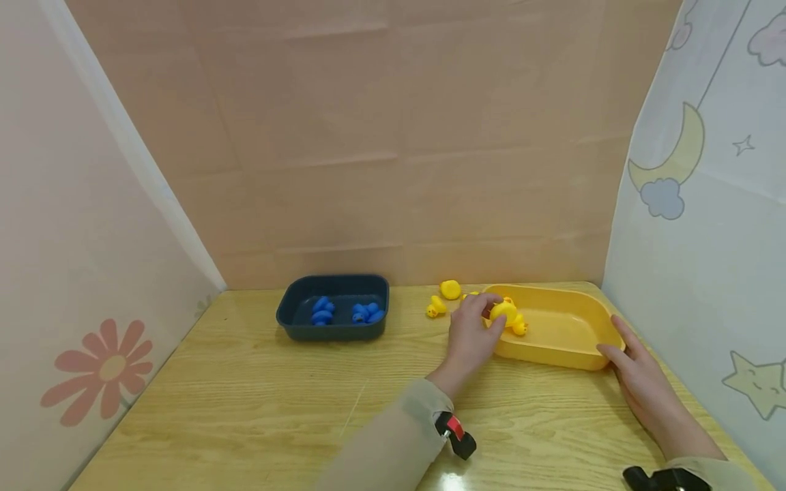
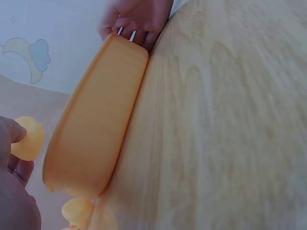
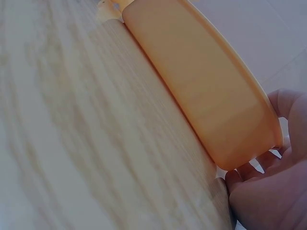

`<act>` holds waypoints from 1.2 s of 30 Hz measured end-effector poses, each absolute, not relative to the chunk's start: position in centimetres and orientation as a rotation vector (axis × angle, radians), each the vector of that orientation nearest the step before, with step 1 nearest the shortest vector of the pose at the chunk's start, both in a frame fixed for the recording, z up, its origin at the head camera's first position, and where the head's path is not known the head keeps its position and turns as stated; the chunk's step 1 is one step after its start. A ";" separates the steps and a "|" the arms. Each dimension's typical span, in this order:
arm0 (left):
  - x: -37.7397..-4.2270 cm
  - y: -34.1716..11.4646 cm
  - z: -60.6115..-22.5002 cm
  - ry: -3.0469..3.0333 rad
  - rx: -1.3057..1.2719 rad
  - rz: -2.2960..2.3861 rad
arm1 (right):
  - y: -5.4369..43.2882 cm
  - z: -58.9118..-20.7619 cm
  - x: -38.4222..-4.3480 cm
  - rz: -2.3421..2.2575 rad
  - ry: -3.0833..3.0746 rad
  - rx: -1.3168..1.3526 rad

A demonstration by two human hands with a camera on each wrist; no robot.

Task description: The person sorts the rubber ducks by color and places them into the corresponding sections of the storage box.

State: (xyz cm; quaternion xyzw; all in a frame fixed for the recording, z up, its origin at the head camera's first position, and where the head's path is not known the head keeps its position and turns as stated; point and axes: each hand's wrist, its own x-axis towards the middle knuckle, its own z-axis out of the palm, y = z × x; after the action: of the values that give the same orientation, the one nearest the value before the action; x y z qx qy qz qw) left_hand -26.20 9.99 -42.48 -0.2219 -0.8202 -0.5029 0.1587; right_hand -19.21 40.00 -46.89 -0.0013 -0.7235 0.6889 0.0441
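Note:
My left hand (image 1: 471, 334) pinches a yellow toy duck (image 1: 503, 312) between thumb and fingers, above the left end of a yellow basin (image 1: 552, 353). In the left wrist view this duck stays clear of the basin's wall. Another yellow duck (image 1: 520, 327) shows inside the basin, just beyond the held one. At the basin's right end, my right hand (image 1: 647, 395) grips the rim, its thumb on the near side and fingers round the end. Left of the basin, yellow ducks (image 1: 437, 307) lie on the table, one partly hidden behind my left hand.
A dark blue basin (image 1: 334, 333) stands further left with several blue ducks (image 1: 366, 314) in it. The wooden table (image 1: 264, 409) meets a brown paper backdrop (image 1: 393, 150) behind and patterned side panels (image 1: 706, 273).

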 end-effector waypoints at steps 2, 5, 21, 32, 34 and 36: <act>-26.2 10.1 -42.9 -2.364 -0.627 -1.426 | 40.0 -46.9 -19.2 2.112 -2.205 0.003; -26.3 10.2 -43.3 -2.380 -0.630 -1.395 | 40.0 -47.0 -19.2 2.119 -2.196 0.007; -26.6 9.2 -43.6 -2.342 -0.609 -1.390 | 40.0 -46.9 -19.2 2.097 -2.208 -0.007; -27.5 6.9 -44.0 -2.304 -0.479 -1.462 | 40.0 -46.7 -19.1 2.094 -2.219 -0.005; -27.9 6.4 -44.2 -2.305 -0.444 -1.467 | 40.0 -46.7 -19.1 2.095 -2.216 0.001; -28.3 5.8 -44.4 -2.312 -0.396 -1.462 | 40.0 -46.7 -19.1 2.096 -2.212 0.012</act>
State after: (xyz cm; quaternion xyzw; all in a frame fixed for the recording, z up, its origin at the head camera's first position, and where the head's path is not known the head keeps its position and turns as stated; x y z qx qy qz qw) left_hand -28.27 5.85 -44.43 -0.1409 -0.8216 -0.5195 0.1879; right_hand -19.10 39.96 -46.74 0.0038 -0.7250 0.6871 0.0473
